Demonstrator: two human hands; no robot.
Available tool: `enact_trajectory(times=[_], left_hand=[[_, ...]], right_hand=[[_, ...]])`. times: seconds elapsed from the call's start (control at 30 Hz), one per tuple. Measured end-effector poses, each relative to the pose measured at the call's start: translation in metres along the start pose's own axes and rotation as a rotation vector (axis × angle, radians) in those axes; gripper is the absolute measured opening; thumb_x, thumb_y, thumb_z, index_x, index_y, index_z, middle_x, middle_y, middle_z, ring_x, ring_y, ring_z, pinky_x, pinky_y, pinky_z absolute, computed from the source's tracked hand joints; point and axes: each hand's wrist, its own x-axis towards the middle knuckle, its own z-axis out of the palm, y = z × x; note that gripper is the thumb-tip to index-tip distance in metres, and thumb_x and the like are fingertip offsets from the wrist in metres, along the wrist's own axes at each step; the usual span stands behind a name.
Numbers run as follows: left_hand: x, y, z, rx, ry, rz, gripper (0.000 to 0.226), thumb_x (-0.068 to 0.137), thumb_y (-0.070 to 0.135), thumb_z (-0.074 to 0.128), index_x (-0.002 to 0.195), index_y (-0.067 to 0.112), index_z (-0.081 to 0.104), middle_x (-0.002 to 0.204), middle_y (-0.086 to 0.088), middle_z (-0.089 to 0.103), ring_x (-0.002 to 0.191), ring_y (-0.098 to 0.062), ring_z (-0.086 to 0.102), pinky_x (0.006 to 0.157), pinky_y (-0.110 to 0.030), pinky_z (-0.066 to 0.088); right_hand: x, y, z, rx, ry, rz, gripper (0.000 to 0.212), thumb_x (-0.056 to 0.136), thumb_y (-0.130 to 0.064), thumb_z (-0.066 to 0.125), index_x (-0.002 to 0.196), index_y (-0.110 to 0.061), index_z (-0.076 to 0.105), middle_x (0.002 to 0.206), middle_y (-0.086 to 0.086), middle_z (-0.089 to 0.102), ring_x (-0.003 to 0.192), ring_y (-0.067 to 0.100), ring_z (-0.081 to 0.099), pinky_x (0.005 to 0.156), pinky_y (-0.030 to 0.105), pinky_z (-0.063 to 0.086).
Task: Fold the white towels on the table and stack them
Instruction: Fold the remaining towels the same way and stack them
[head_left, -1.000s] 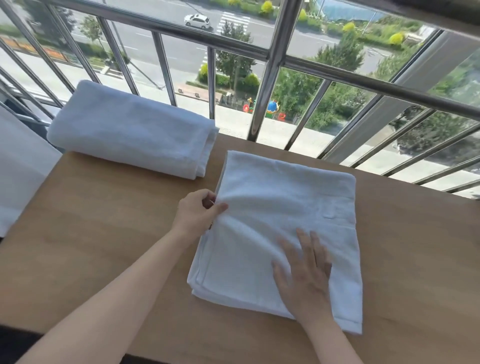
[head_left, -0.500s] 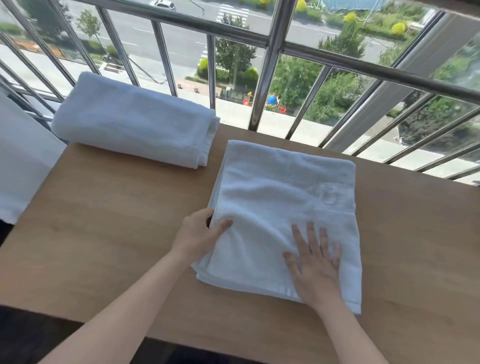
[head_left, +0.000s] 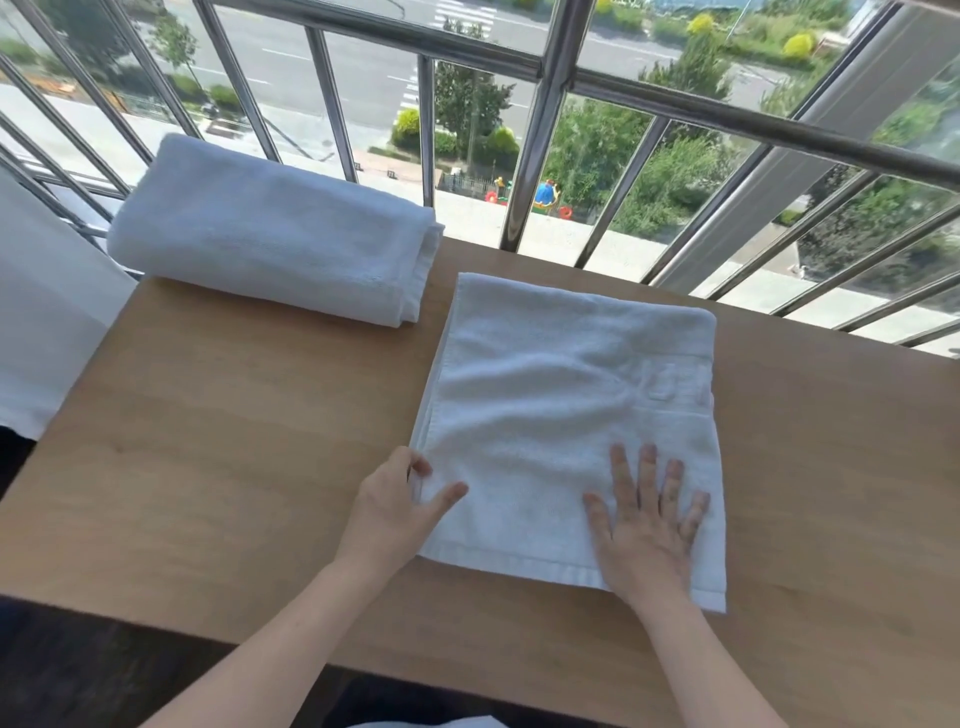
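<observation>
Front towel (head_left: 566, 415): white, folded to a rough square, lying flat on the table (head_left: 208, 441) right of centre, its far edge near the railing (head_left: 535, 130).
Left hand (head_left: 395, 506): at the left edge of that square, thumb on top and fingers curled round the edge, pinching it.
Right hand (head_left: 644, 525): palm down on the near right part, fingers straight and spread apart, pressing the cloth.
Second towel (head_left: 270, 244): a thicker fold at the table's far left corner, just beside the first.
White cloth (head_left: 41, 322): left of the table.
</observation>
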Motion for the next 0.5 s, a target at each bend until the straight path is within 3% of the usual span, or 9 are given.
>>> enact_trajectory(times=[0.17, 0.3, 0.37, 0.43, 0.5], left_hand=[[0.004, -0.002, 0.001, -0.009, 0.090, -0.045, 0.038, 0.074, 0.060, 0.077, 0.087, 0.035, 0.052, 0.087, 0.015, 0.057, 0.083, -0.003, 0.054, 0.064, -0.018, 0.038], [0.011, 0.006, 0.002, 0.057, 0.040, -0.072, 0.035, 0.080, 0.054, 0.075, 0.077, 0.027, 0.054, 0.079, 0.012, 0.053, 0.071, -0.004, 0.049, 0.060, -0.021, 0.034], [0.013, 0.007, -0.004, 0.021, 0.005, -0.086, 0.036, 0.083, 0.053, 0.074, 0.076, 0.020, 0.059, 0.076, 0.010, 0.058, 0.070, -0.010, 0.055, 0.058, -0.024, 0.040], [0.013, 0.007, -0.014, -0.019, 0.015, -0.074, 0.035, 0.083, 0.053, 0.074, 0.077, 0.020, 0.065, 0.075, 0.010, 0.066, 0.071, -0.007, 0.062, 0.057, -0.018, 0.046], [0.012, 0.007, -0.024, -0.031, 0.076, -0.051, 0.034, 0.082, 0.054, 0.074, 0.072, 0.024, 0.064, 0.075, 0.019, 0.065, 0.068, 0.000, 0.060, 0.052, -0.011, 0.043]], right_hand=[[-0.001, -0.002, -0.001, 0.003, -0.002, 0.008, 0.069, 0.093, -0.068, -0.004, 0.145, -0.037, -0.038, 0.153, -0.006, -0.046, 0.140, 0.022, -0.044, 0.115, 0.058, -0.022], [-0.002, -0.003, -0.004, 0.011, -0.028, 0.009, 0.069, 0.090, -0.069, -0.008, 0.143, -0.038, -0.040, 0.151, -0.007, -0.048, 0.139, 0.022, -0.046, 0.115, 0.059, -0.020], [-0.001, -0.002, -0.006, 0.016, -0.042, 0.016, 0.069, 0.088, -0.071, -0.011, 0.142, -0.041, -0.041, 0.150, -0.009, -0.050, 0.138, 0.022, -0.047, 0.114, 0.059, -0.022], [-0.001, 0.000, -0.009, 0.031, -0.021, 0.037, 0.067, 0.087, -0.074, -0.010, 0.142, -0.047, -0.038, 0.150, -0.013, -0.048, 0.139, 0.025, -0.046, 0.112, 0.059, -0.026], [-0.002, 0.002, -0.010, 0.034, -0.008, 0.067, 0.065, 0.089, -0.075, -0.007, 0.143, -0.050, -0.035, 0.152, -0.015, -0.046, 0.140, 0.029, -0.043, 0.112, 0.060, -0.025]])
